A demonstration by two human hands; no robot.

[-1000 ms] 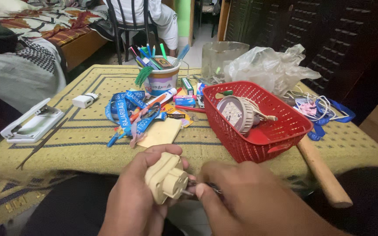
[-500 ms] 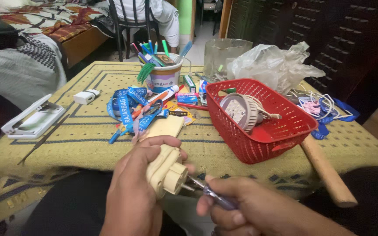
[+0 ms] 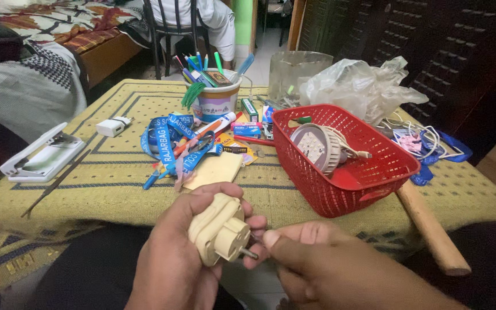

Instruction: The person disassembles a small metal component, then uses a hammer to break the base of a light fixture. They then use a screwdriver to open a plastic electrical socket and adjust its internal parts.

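Observation:
My left hand [image 3: 167, 270] grips a cream round electrical plug [image 3: 219, 229] low in the view, its pin face turned to the right. My right hand [image 3: 328, 270] is closed, thumb and fingertips pinched at the end of a metal pin [image 3: 248, 252] that sticks out of the plug. Whether a thin tool is inside the right fingers cannot be seen. Both hands hover just in front of the table's near edge, above my lap.
On the yellow patterned tablecloth [image 3: 104, 183] lie a cream flat plate [image 3: 216, 169], blue lanyards [image 3: 165, 140], a cup of pens [image 3: 216, 100], a white hole punch [image 3: 41, 158] and a white charger [image 3: 113, 126]. A red basket [image 3: 317, 189] holds a round lamp [image 3: 320, 146]. A wooden handle [image 3: 431, 229] overhangs the edge.
The thin metal tool seen in my right hand half a second ago is hidden now. My right hand has moved up against the plug's pin. The plug has turned slightly.

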